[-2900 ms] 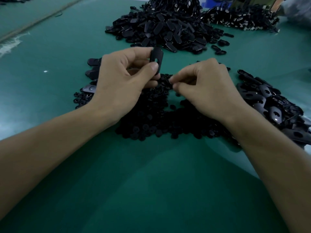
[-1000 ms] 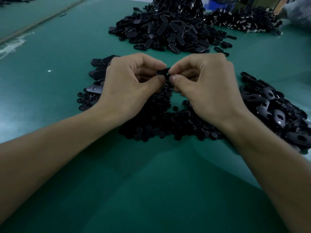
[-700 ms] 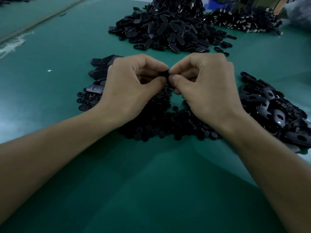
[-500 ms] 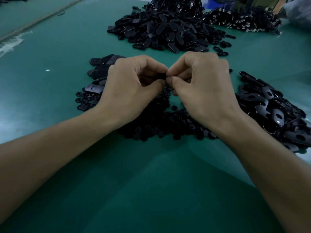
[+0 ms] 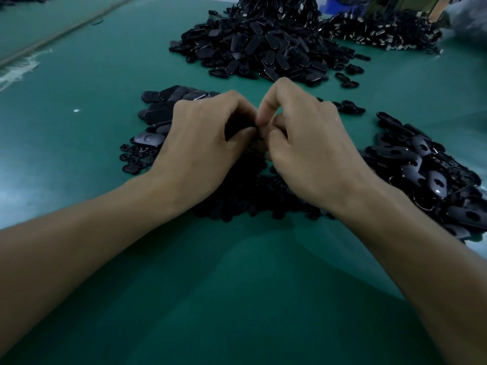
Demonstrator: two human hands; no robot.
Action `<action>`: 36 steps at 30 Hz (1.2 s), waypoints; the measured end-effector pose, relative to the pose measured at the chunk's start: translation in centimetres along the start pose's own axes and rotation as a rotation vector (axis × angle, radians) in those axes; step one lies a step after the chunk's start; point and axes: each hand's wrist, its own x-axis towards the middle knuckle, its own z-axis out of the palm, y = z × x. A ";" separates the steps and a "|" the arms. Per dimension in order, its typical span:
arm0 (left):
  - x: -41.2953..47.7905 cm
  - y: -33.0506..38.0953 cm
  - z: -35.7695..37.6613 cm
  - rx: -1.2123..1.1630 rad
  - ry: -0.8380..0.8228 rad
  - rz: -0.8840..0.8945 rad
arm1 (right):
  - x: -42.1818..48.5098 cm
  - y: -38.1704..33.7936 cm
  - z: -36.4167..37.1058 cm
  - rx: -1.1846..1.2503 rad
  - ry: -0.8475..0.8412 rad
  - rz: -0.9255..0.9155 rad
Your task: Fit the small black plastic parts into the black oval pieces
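- Hands have closed up since the earlier frames. The left hand (image 5: 205, 138) no longer holds the oval piece upright and apart, and the right hand (image 5: 311, 151) now butts against it with its index knuckle raised.
- Grip: both hands pinch thumb-to-fingertip at one spot over mid-table (image 5: 237, 299). We judge the left holds the oval piece while the right presses the small part in. Fingers hide both.
- Seated yet? We cannot tell.
- Done: a short stack of ovals (image 5: 163, 111) far left, likely finished.
- Left: loose small parts (image 5: 237, 198) under the hands, a heap of ovals (image 5: 421, 167) right, a big pile (image 5: 263, 48) far. We judge the batch barely started.
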 end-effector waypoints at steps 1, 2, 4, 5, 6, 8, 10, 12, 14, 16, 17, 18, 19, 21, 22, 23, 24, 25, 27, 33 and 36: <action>0.1 -0.1 0.0 -0.021 0.000 -0.013 | 0.0 0.0 -0.2 0.001 -0.014 0.001; 0.1 -0.2 0.0 -0.049 0.006 -0.029 | 0.0 0.0 -0.3 0.001 -0.025 0.002; 0.2 -0.4 0.0 -0.098 0.027 -0.053 | 0.1 0.0 -0.6 0.002 -0.042 -0.002; 0.2 -0.4 0.1 -0.107 0.035 -0.058 | 0.1 0.0 -0.6 0.000 -0.049 -0.007; 0.2 -0.5 0.1 -0.106 0.040 -0.057 | 0.1 0.1 -0.6 -0.002 -0.054 -0.010; 0.1 -0.5 0.3 -0.110 0.044 -0.060 | 0.2 0.3 -0.6 -0.006 -0.045 -0.006; 0.2 -0.8 0.4 -0.137 0.051 -0.084 | 0.4 0.7 -0.7 -0.002 0.014 -0.001; 0.3 -1.0 0.5 -0.193 0.049 -0.118 | 0.6 1.1 -0.8 0.003 0.087 -0.002; 0.3 -1.0 0.5 -0.317 0.032 -0.166 | 0.7 1.4 -0.9 -0.027 0.117 -0.006; 0.3 -0.9 0.4 -0.409 0.016 -0.190 | 0.8 1.8 -1.0 -0.027 0.115 -0.001; 0.3 -0.9 0.4 -0.436 0.002 -0.194 | 0.9 2.0 -1.0 0.004 0.110 0.005; 0.3 -0.9 0.4 -0.459 -0.013 -0.200 | 1.0 2.1 -1.1 0.047 0.101 0.013; 0.3 -0.9 0.4 -0.480 -0.025 -0.209 | 1.1 2.3 -1.1 0.095 0.091 0.024; 0.4 -1.1 0.4 -0.520 -0.042 -0.231 | 1.1 2.5 -1.2 0.173 0.080 0.047; 0.4 -1.1 0.4 -0.535 -0.048 -0.241 | 1.1 2.6 -1.2 0.199 0.084 0.054; 0.4 -1.2 0.4 -0.549 -0.051 -0.251 | 1.1 2.6 -1.2 0.220 0.089 0.061; 0.4 -1.2 0.4 -0.562 -0.052 -0.260 | 1.1 2.7 -1.2 0.238 0.093 0.069; 0.4 -1.2 0.4 -0.571 -0.051 -0.268 | 1.1 2.7 -1.2 0.253 0.096 0.076; 0.4 -1.2 0.4 -0.582 -0.049 -0.279 | 1.2 2.7 -1.2 0.262 0.109 0.074; 0.4 -1.1 0.4 -0.603 -0.065 -0.295 | 1.3 2.6 -1.0 0.268 0.127 0.024; 0.4 -0.9 0.3 -0.621 -0.072 -0.296 | 1.3 2.7 -1.2 0.267 0.122 0.016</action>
